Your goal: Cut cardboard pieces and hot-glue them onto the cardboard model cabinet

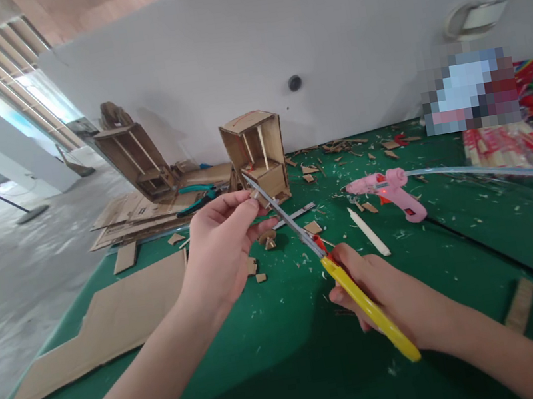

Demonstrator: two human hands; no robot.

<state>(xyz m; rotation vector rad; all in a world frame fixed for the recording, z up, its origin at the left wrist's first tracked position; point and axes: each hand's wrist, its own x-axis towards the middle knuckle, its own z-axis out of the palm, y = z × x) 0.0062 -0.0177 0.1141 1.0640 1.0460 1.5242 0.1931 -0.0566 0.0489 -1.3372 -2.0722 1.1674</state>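
My right hand [379,286] is wrapped round the handles of a pair of scissors [362,299], yellow on the visible side with some red. Their metal blades point up and left, towards the fingertips of my left hand [220,244]. That hand is closed in a pinch on a small pale piece beside the blades, too small to name. Just beyond the hands stands an open cardboard box [269,141] with thin sticks inside. Under the blades lie a small round cardboard piece [267,238] and a metal strip [303,212].
A pink hot glue gun [385,184] with a long glue stick lies right, near a white stick [369,232]. Left are a large cardboard sheet [127,309], teal-handled pliers [198,197] and another cardboard box [131,157]. Cardboard scraps [310,170] litter the green table [284,372].
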